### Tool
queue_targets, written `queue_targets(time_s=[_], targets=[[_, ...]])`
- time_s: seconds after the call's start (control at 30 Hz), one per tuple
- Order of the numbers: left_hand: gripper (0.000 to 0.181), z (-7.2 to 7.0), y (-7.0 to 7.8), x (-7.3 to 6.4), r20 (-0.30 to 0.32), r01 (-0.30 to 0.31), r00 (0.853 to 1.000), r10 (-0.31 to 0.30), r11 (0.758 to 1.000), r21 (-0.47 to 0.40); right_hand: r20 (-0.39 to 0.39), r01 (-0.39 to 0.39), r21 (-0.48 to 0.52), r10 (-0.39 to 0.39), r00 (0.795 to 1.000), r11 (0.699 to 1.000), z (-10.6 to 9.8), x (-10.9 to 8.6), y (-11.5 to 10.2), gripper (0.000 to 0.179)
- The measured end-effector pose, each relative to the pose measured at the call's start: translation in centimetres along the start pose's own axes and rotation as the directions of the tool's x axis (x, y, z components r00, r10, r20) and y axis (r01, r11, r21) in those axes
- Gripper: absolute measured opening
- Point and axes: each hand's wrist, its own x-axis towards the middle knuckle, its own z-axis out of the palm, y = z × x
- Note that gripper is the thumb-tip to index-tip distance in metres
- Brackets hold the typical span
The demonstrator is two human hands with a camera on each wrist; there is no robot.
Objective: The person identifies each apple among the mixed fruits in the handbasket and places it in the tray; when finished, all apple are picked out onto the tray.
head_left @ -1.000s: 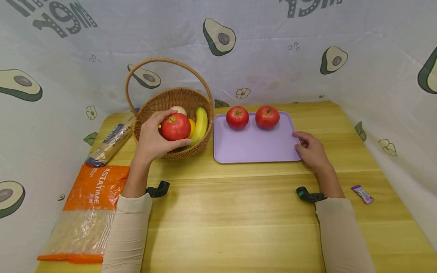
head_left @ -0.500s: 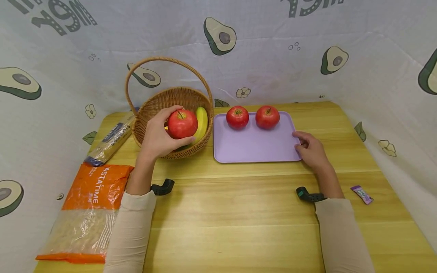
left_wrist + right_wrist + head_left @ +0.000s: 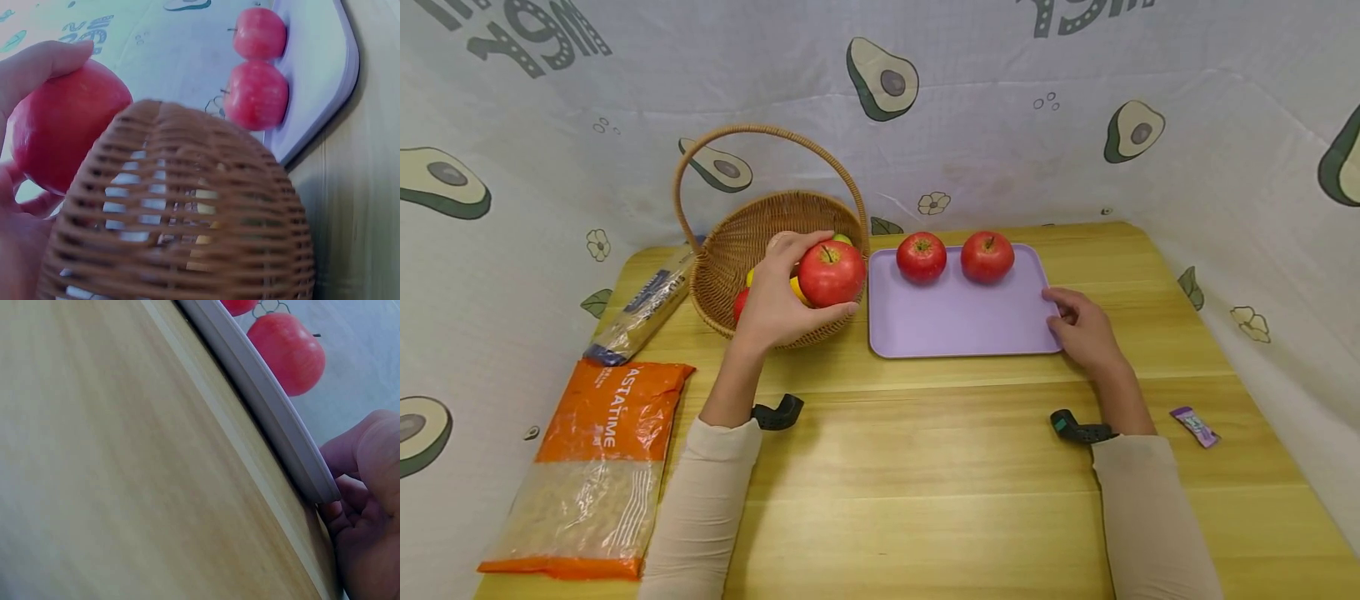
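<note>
My left hand [image 3: 780, 296] grips a red apple [image 3: 832, 273] between thumb and fingers, over the right side of the wicker basket [image 3: 715, 283]. In the left wrist view that apple [image 3: 69, 128] shows beside the basket's woven wall [image 3: 187, 206]. Partly hidden behind the hand are other fruits in the basket, red, yellow and green. A lilac tray [image 3: 962, 325] lies right of the basket, with two red apples, one left [image 3: 921, 257] and one right [image 3: 988, 257], along its far edge. My right hand [image 3: 1084, 327] pinches the tray's right edge near the front corner.
An orange-and-clear bag [image 3: 591, 467] lies at the left of the wooden table [image 3: 925, 475]. Behind it, a long clear packet [image 3: 643, 308] leans along the basket's side. A small purple sachet [image 3: 1197, 427] lies right of my right forearm. An avocado-print cloth [image 3: 985, 150] hangs behind.
My left hand has carried the apple rightward across the basket toward the tray, uncovering fruit on the basket's left. The right hand and the tray have stayed in place.
</note>
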Motion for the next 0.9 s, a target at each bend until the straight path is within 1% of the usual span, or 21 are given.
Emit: queue_targets(time_s=[0.17, 0.3, 0.4, 0.63, 0.8, 0.9], targets=[[0.088, 1.0, 0.7, 0.2, 0.008, -0.009, 1.000, 0.010, 0.999, -0.053, 0.007, -0.006, -0.003, 0.006, 1.000, 1.000, 0.0, 0.0, 0.1, 0.047], [0.085, 1.8, 1.3, 0.4, 0.013, -0.021, 1.000, 0.022, 0.996, -0.090, 0.008, -0.007, 0.002, 0.007, 1.000, 1.000, 0.0, 0.0, 0.1, 0.047], [0.084, 2.3, 1.8, 0.6, 0.019, -0.033, 0.999, 0.035, 0.995, -0.097, 0.008, -0.006, 0.004, 0.006, 1.000, 1.000, 0.1, 0.0, 0.0, 0.047], [0.081, 4.1, 2.7, 0.9, 0.059, -0.064, 0.996, 0.073, 0.987, -0.146, -0.005, 0.011, 0.004, -0.011, 1.000, 1.000, 0.0, -0.1, -0.1, 0.047], [0.083, 5.4, 3.0, 1.1, 0.076, -0.075, 0.993, 0.085, 0.989, -0.127, -0.004, 0.016, 0.013, -0.016, 1.000, 1.000, 0.0, -0.2, -0.2, 0.047], [0.085, 6.2, 3.2, 1.2, 0.107, -0.064, 0.991, 0.079, 0.989, -0.135, -0.003, 0.014, 0.016, -0.014, 1.000, 1.000, 0.0, -0.2, -0.2, 0.047]])
